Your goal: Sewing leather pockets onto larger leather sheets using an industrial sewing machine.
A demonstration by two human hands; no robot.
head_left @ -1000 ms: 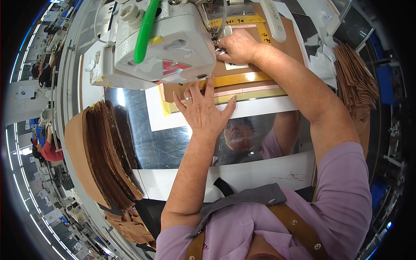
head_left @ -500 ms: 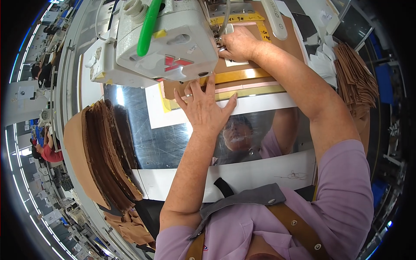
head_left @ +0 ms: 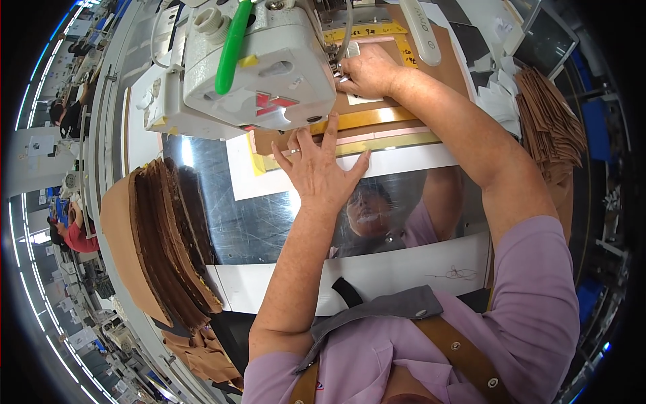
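Note:
A white sewing machine head (head_left: 269, 84) with a green lever (head_left: 233, 50) stands over a flat brown template board (head_left: 437, 84) edged with yellow strips (head_left: 377, 119). Fingers spread, my left hand (head_left: 315, 168) lies flat on the near edge of the board, its fingertips beside the machine head. My right hand (head_left: 369, 73) reaches in by the needle area, fingers curled together close to small metal parts. Whatever they pinch is hidden by the hand and the machine. Beneath the board a white sheet (head_left: 252, 185) sticks out toward me.
Stacked brown pieces (head_left: 151, 242) stand at the left of the shiny metal table plate (head_left: 249, 229). More brown pieces (head_left: 548, 124) hang in a bundle at the right, beside crumpled white paper (head_left: 498, 94). A white bar (head_left: 422, 34) extends above the board. Other people work far left.
The view has shifted slightly. Both hands stay in about the same places, the left spread on the board and the right at the needle area.

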